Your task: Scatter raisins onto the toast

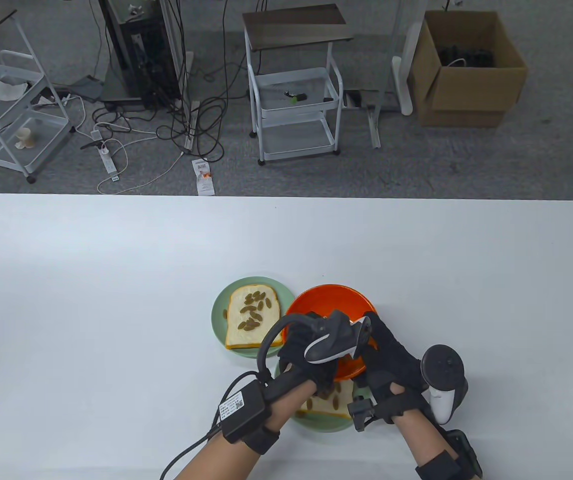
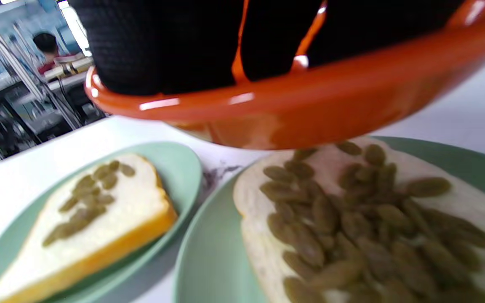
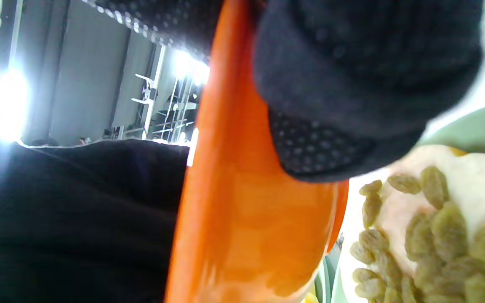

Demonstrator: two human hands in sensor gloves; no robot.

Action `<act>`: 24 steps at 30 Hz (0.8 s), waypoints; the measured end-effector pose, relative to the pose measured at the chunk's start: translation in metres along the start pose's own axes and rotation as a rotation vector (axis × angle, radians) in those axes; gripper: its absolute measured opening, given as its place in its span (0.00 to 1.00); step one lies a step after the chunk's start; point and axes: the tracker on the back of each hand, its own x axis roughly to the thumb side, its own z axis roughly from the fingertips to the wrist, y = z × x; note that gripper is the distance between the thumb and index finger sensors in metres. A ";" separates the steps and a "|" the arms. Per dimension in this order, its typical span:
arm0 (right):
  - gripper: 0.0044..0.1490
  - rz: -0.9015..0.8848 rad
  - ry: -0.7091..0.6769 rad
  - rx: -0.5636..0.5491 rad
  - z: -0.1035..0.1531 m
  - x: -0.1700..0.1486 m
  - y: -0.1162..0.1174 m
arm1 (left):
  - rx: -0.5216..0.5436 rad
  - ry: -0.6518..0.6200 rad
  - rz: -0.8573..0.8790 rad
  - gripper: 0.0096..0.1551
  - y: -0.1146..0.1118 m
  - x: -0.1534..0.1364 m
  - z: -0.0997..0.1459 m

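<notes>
An orange bowl [image 1: 329, 302] is held above the table by both hands. My left hand [image 1: 300, 350] grips its near left rim, and its fingers [image 2: 162, 46] reach over the rim into the bowl. My right hand [image 1: 384, 350] grips the near right rim, and a finger [image 3: 352, 84] presses the bowl's wall [image 3: 242, 210]. Below the bowl lies a near toast [image 1: 327, 404] on a green plate [image 1: 316, 424], thickly covered with raisins [image 2: 373, 227]. A second toast [image 1: 253, 315] with a few raisins lies on another green plate [image 1: 219, 315] to the left.
The two green plates touch each other beside the bowl. The second plate [image 2: 175, 168] and the near plate [image 2: 209, 252] show side by side in the left wrist view. Bare white table [image 1: 91, 300] spreads left, right and beyond.
</notes>
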 end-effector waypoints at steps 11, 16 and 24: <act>0.36 -0.004 -0.002 -0.008 -0.003 0.000 -0.006 | 0.163 -0.045 0.020 0.26 -0.008 0.001 -0.009; 0.36 0.020 -0.002 0.002 -0.006 -0.001 -0.006 | 0.234 -0.038 0.087 0.25 -0.012 -0.006 -0.014; 0.36 0.052 0.013 0.007 -0.009 -0.002 -0.009 | 0.301 -0.049 0.294 0.24 -0.005 -0.027 -0.013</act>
